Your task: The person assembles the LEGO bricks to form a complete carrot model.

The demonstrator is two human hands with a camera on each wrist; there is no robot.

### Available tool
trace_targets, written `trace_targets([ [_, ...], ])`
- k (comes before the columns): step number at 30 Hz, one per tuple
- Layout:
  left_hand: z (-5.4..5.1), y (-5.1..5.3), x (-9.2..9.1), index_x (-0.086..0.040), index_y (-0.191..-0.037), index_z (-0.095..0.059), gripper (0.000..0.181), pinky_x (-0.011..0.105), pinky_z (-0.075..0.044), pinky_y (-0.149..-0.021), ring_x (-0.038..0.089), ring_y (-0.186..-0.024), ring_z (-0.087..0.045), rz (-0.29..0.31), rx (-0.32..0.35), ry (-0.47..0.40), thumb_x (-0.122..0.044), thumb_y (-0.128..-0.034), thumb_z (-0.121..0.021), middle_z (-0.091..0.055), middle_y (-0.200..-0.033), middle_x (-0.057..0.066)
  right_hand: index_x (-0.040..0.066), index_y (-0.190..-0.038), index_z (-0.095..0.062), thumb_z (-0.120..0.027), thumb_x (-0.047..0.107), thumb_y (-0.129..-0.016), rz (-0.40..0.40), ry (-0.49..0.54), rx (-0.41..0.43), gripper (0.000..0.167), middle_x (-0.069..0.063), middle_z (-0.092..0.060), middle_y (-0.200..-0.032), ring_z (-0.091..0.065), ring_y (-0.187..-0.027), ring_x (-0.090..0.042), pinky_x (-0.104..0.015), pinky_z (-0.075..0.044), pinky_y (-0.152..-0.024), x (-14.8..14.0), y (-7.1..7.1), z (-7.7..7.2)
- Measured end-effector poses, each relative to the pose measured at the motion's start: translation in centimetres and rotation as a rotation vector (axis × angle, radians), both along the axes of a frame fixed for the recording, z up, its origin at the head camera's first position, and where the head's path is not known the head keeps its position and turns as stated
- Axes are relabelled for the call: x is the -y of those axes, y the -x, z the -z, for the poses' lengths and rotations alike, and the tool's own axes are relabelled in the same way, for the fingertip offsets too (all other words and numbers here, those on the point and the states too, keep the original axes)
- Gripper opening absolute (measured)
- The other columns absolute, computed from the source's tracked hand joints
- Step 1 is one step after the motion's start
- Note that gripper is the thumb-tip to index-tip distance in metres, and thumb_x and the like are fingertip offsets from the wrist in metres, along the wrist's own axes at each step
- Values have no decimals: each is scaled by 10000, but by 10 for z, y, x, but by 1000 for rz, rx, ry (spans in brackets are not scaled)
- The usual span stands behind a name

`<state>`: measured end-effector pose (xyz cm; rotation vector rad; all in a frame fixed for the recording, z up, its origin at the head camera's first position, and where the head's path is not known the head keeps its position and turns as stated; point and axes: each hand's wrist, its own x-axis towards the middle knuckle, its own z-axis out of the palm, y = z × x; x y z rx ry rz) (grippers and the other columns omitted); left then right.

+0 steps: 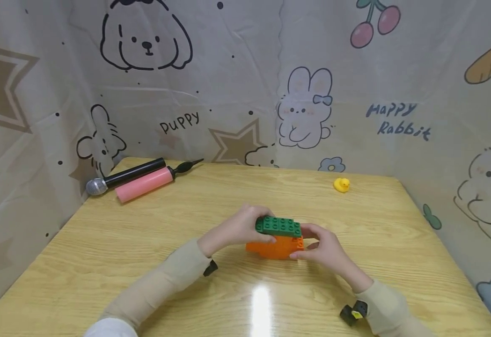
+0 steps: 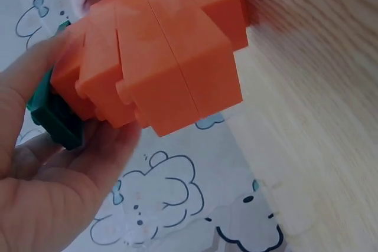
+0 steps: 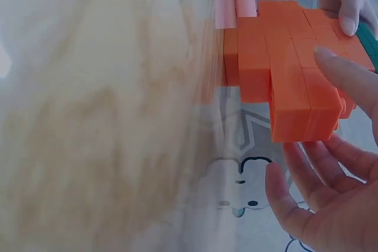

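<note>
A block build made of orange toy bricks [image 1: 272,249], stepped at its edges, stands on the table with a layer of green studded bricks [image 1: 281,227] along its top. My left hand [image 1: 243,225] grips its upper left part, thumb on the near face and fingers behind. On the right end, my right hand [image 1: 325,247] holds the orange part between the thumb in front and the fingers at the back. The left wrist view shows the green piece [image 2: 56,116] between the left thumb and fingers. From the right wrist, stepped orange bricks [image 3: 289,75] fill the space by the thumb.
At the back left of the wooden table [image 1: 114,262] lie a microphone [image 1: 131,174] and a pink pump [image 1: 146,184] with a black nozzle. A yellow toy duck [image 1: 341,185] sits at the back right. Printed cloth [image 1: 228,84] hangs behind the table.
</note>
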<state>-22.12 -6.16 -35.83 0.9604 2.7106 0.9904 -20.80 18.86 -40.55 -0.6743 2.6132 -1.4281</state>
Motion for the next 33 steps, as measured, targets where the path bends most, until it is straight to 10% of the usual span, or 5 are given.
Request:
trace_targets([
  [5, 0, -6, 12, -23, -1294, -531, 703, 372, -481, -968, 246, -1139, -573, -60, 71, -2, -309, -731, -839, -592, -1280, 114, 38, -1214, -609, -854, 203, -705, 4, -26, -5, 589, -143, -658, -1157, -634, -1002, -310, -331, -570, -743, -1, -2, 0],
  [20, 24, 1, 24, -26, -983, -637, 336, 210, -533, -697, 146, -815, -639, -47, 142, -27, -177, -749, -824, -681, -907, 54, 23, -1104, -657, -815, 225, -757, 95, -94, 25, 432, -134, -700, -1052, -679, -932, -258, -319, -568, -766, -7, 0, -2],
  [33, 25, 49, 3, -10, -1212, -616, 420, 309, -544, -813, 229, -974, -645, -244, 285, -167, -244, -875, -708, -654, -1162, 133, -24, -1246, -544, -725, 294, -858, 281, -14, 143, 533, -232, -624, -1178, -649, -965, -275, -353, -567, -764, -16, 41, -13],
])
